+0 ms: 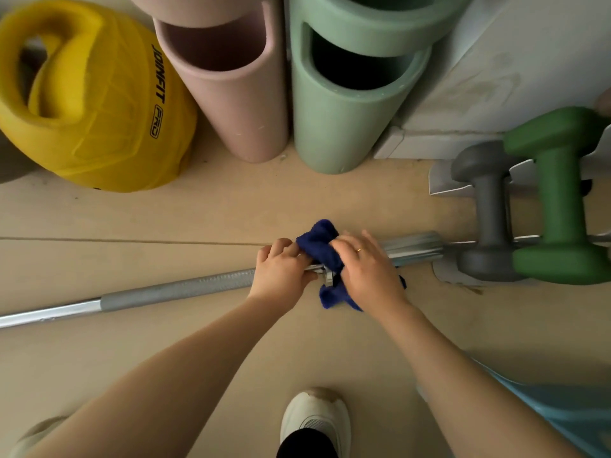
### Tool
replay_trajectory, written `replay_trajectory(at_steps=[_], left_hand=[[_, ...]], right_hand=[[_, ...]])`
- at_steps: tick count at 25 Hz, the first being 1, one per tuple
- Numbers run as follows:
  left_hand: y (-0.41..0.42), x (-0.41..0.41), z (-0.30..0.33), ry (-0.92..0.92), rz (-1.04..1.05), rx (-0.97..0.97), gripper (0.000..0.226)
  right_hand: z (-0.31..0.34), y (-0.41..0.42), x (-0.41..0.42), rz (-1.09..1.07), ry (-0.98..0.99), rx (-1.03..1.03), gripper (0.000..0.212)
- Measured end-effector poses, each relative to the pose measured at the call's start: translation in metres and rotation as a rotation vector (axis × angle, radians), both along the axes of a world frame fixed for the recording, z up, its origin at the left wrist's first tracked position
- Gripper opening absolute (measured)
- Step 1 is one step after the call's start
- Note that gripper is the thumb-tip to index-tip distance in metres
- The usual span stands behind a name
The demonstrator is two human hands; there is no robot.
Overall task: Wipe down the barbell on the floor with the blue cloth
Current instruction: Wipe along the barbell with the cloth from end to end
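On the tan floor (205,206), a long silver steel barbell (172,289) lies slantwise, running from the left edge toward the right edge, where its thicker chrome sleeve (413,247) ends just beside a grey dumbbell (487,213) and a green dumbbell (558,196). Left hand (281,274) grips the bar at the end of the knurled section — fingers curled over it. Right hand (367,269), gold ring on one finger, presses a crumpled dark blue cloth (322,247) round the bar at the collar, fingers bent over the cloth and holding it; cloth bunches above the hand and hangs out below it onto the floor. Both hands sit close together, touching the cloth.

Along the far edge of the floor: a yellow handled medicine ball (96,104) printed JOINFIT PRO, a pink hollow foam roller (231,90) and a green hollow foam roller (340,104) — standing side by side against a white wall (489,74). At the near edge, a white sneaker (315,418) and a light blue mat (568,411) at the right corner.
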State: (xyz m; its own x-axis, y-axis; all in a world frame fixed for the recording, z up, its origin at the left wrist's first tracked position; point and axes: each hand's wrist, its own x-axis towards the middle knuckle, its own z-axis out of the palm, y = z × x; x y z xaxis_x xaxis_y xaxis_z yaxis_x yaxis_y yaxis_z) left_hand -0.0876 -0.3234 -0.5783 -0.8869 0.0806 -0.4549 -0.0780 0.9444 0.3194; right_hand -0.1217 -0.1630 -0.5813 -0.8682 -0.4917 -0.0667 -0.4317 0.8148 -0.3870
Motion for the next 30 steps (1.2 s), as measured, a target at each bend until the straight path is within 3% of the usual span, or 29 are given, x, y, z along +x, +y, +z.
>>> replay_trajectory(at_steps=[4, 8, 10, 14, 17, 20, 24, 27, 30], left_hand=[[-0.002, -0.005, 0.003, -0.022, -0.016, -0.038, 0.042], [-0.008, -0.014, 0.004, 0.001, 0.098, -0.009, 0.043], [-0.008, -0.019, 0.006, 0.02, 0.129, -0.018, 0.041], [-0.01, -0.023, 0.016, 0.027, 0.185, 0.001, 0.042], [-0.044, -0.019, 0.027, 0.046, 0.072, -0.034, 0.049], [-0.093, -0.002, 0.032, 0.016, 0.048, -0.125, 0.053], [-0.134, 0.02, 0.032, 0.004, 0.161, -0.138, 0.053], [-0.141, 0.029, 0.03, 0.019, 0.179, -0.177, 0.046], [-0.141, 0.032, 0.024, 0.041, 0.179, -0.188, 0.033]], right_hand=[[0.003, -0.017, 0.015, -0.34, -0.023, -0.079, 0.036], [0.003, -0.023, 0.027, -0.181, -0.091, -0.067, 0.061], [0.006, -0.013, 0.01, -0.253, -0.056, -0.046, 0.052], [0.029, -0.046, -0.002, -0.611, -0.225, -0.18, 0.039], [0.04, -0.08, 0.014, -0.391, -0.125, -0.269, 0.04], [0.02, -0.094, 0.024, -0.03, -0.162, -0.062, 0.043], [0.006, -0.095, 0.012, -0.002, -0.015, 0.161, 0.038], [0.014, -0.122, 0.021, -0.08, -0.114, 0.176, 0.044], [0.017, -0.126, 0.032, 0.273, -0.119, 0.17, 0.061]])
